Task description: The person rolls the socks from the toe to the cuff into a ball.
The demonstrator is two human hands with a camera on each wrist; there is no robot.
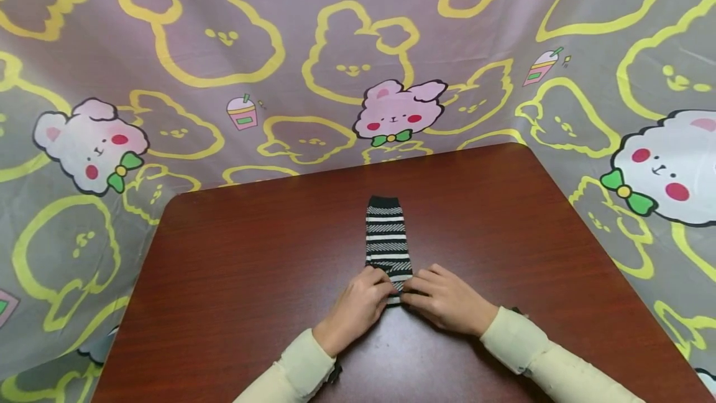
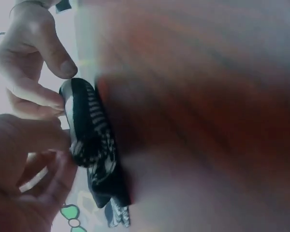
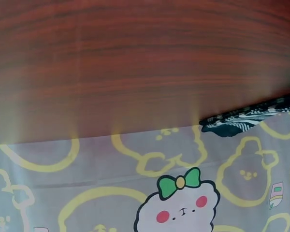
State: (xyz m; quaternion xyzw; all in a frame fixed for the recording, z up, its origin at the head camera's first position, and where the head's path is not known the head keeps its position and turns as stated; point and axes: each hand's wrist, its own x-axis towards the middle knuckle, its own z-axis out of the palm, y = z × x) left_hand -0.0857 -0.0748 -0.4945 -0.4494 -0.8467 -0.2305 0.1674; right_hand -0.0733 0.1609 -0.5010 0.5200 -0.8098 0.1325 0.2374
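Observation:
A black-and-white striped sock [image 1: 386,235] lies lengthwise on the brown table, its dark cuff at the far end. At its near end, my left hand [image 1: 360,300] pinches the left side with curled fingers. From the opposite side, my right hand [image 1: 447,300] holds the right edge between thumb and fingers. In the left wrist view the near end of the sock [image 2: 89,116] looks rolled or bunched, with the right hand [image 2: 31,58] at its tip and the left hand [image 2: 29,159] beside it. The right wrist view catches the sock [image 3: 253,116] edge-on; fingers there are mostly out of frame.
The brown table [image 1: 252,266] has rounded far corners. A cloth curtain [image 1: 335,48] printed with cartoon bears and rabbits hangs around its back and sides. Pale sleeves [image 1: 517,338] cover both forearms.

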